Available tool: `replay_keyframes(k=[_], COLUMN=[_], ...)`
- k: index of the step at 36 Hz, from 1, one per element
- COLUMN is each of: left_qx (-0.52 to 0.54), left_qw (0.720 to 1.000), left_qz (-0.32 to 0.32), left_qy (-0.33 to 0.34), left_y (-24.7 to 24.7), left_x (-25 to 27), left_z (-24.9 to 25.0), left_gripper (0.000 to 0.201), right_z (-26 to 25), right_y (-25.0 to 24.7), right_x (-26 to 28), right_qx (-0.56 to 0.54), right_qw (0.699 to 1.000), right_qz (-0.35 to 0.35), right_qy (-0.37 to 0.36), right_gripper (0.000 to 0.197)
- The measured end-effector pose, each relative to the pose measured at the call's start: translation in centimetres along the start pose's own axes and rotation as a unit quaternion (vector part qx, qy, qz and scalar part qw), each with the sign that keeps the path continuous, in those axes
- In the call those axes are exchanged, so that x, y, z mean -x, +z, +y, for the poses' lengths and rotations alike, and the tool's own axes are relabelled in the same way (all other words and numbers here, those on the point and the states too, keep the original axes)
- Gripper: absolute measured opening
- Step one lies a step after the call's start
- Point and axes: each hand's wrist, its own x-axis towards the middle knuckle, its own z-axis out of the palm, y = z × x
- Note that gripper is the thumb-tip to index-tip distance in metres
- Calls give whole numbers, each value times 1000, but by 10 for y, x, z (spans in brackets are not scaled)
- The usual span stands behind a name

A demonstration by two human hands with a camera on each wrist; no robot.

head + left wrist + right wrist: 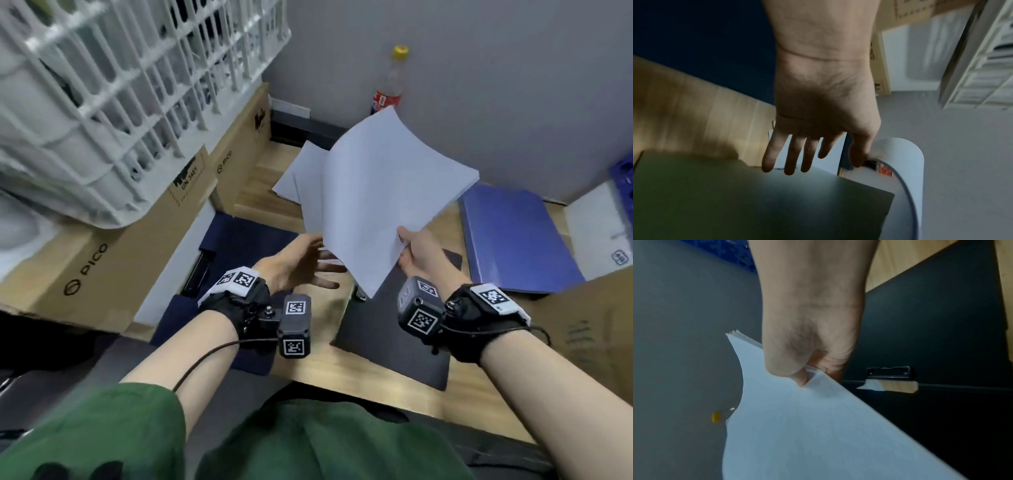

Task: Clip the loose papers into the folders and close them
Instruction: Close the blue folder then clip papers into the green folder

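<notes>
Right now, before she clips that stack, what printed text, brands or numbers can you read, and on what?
"PICO": near brown cardboard box, on its side face.
"PICO": second brown cardboard box, further back.
"UN 3481": black label on the near box; the fine print is too blurred.
Red label on the clear plastic bottle with yellow cap: unreadable.
White box at right: blue mark, unreadable.
White paper stack: blank.
</notes>
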Motion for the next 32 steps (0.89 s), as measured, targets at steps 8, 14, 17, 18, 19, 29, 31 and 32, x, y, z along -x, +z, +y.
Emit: replay_keyframes(k=[8, 14, 17, 18, 19, 29, 31, 32], left_qx=[62, -110, -162, -169, -180, -433, -391, -367], left_qw=[994, 981, 961, 958, 954, 821, 874, 895], left_qz=[85, 160, 223, 233, 239, 373, 289, 253], left_qy=[29, -5, -13, -19, -26, 5, -3, -9], left_y=[-51, -68, -82, -87, -90, -80, -64, -56], left_x=[22, 21, 14, 11, 10, -32, -45, -52], left_z=[2, -2, -8, -11, -14, -26, -24, -25], left_gripper=[34, 40, 38, 38, 37, 55, 40, 34], right_z=[43, 70, 70, 70, 69, 60, 58, 57], right_y=[-10, -62, -77, -82, -86, -113, -120, -124], right_x=[9, 18, 22, 21, 20, 12, 11, 11], right_qx=[106, 249, 299, 312, 324, 354, 351, 353], right_qw=[991, 958, 943, 938, 934, 922, 924, 923], right_qz=[44, 64, 66, 67, 67, 82, 76, 71], right_qy=[70, 123, 133, 134, 136, 134, 133, 134], right_gripper=[28, 6, 19, 23, 24, 30, 31, 31])
